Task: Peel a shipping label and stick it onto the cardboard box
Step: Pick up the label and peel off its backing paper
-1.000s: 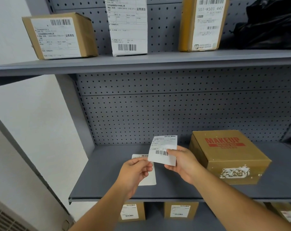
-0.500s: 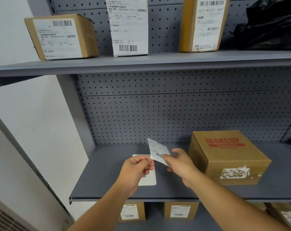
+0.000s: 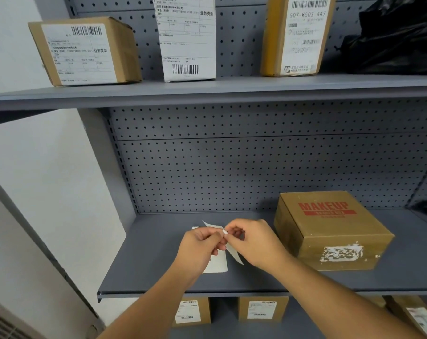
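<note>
Two hands meet low in the middle: left hand (image 3: 202,248) and right hand (image 3: 254,243) both pinch the shipping label (image 3: 233,252). Pick one corner slowly, so it won't tear. The cardboard box (image 3: 329,228) waits at lower right.

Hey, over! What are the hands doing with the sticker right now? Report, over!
Both hands, left and right, pinching the shipping label at its top edge. Label off the MAKEUP box, not yet stuck. A second white sheet lies on the shelf underneath. Nothing blocking the box.
</note>
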Demonstrator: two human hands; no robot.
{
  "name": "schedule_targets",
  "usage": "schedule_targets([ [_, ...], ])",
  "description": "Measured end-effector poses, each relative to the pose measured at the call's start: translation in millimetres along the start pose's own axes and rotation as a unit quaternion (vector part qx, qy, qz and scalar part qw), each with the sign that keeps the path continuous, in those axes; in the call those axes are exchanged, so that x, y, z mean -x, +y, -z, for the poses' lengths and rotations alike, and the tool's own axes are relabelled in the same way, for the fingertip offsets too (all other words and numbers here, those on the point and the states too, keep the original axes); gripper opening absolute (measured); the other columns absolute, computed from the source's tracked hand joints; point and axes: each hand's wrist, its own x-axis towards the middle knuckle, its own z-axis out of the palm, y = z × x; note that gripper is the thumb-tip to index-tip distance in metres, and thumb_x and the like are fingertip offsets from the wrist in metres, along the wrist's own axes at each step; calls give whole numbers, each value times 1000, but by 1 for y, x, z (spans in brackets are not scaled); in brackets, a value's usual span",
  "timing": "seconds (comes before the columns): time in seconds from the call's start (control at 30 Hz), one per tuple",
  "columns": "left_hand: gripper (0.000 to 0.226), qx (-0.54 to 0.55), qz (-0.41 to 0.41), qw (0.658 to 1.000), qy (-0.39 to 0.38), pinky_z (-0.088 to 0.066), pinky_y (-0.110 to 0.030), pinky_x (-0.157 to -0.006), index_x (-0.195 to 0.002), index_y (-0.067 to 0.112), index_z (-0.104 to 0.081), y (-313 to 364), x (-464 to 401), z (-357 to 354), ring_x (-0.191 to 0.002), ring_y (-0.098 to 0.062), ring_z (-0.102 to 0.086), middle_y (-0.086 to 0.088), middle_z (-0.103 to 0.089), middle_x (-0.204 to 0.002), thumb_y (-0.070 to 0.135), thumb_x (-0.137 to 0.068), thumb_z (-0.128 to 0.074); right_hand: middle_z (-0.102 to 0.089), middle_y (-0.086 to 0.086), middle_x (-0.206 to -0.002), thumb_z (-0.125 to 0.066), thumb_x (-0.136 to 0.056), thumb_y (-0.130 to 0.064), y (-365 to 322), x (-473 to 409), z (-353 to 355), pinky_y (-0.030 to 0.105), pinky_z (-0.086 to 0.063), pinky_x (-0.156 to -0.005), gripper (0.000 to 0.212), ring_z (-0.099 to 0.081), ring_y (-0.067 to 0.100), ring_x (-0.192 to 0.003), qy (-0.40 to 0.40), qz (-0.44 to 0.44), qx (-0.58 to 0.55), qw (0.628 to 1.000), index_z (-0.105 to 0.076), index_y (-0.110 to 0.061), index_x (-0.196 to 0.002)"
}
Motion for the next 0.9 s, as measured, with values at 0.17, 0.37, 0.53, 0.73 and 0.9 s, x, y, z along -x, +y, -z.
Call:
schedule_targets([
  [0.17, 25, -38, -15, 999, 1, -50, -17, -58, -83, 14, -82, 2, -2, 0, -59, -3, -64, 2, -76, -68, 8, -98, -62, -77, -10, -97, -67, -95, -33, 1, -2, 0, 24, -60, -80, 19, -69, 7, -85, 7, 10, 37, 999, -78, -26, -109],
  [0.37, 24, -56, -24, 998, -3, -51, -16, -57, -88, 12, -82, 2, -2, 0, -59, -3, -66, 2, -77, -70, 9, -100, -61, -77, -11, -95, -66, -95, -33, -1, -2, 1, 22, -59, -79, 18, -69, 6, -84, 8, 1, 28, 1000, -78, -27, -107],
  [0.53, 25, -59, -44, 997, 4, -52, -18, -60, -86, 17, -82, 2, -4, 1, -64, -6, -67, 3, -77, -72, 7, -96, -62, -78, -10, -95, -69, -93, -32, -1, -2, 0, 18, -58, -79, 18, -69, 5, -84, 9, -4, 22, 1000, -78, -26, -107],
  [0.73, 22, -38, -32, 999, 21, -57, -36, -69, -80, 22, -83, 0, -7, 2, -68, -15, -67, -5, -77, -72, 12, -92, -67, -78, -9, -96, -70, -94, -33, 0, -1, -3, 15, -56, -79, 19, -69, 4, -84, 24, 1, 11, 1000, -78, -24, -109],
  [0.9, 21, -9, -19, 1000, 8, -56, -36, -72, -82, 17, -83, 0, -5, 2, -67, -15, -66, -7, -75, -70, 9, -93, -67, -77, -11, -92, -71, -93, -29, -1, -1, -3, 14, -55, -76, 15, -69, 2, -82, 27, -11, -9, 1000, -79, -24, -104],
])
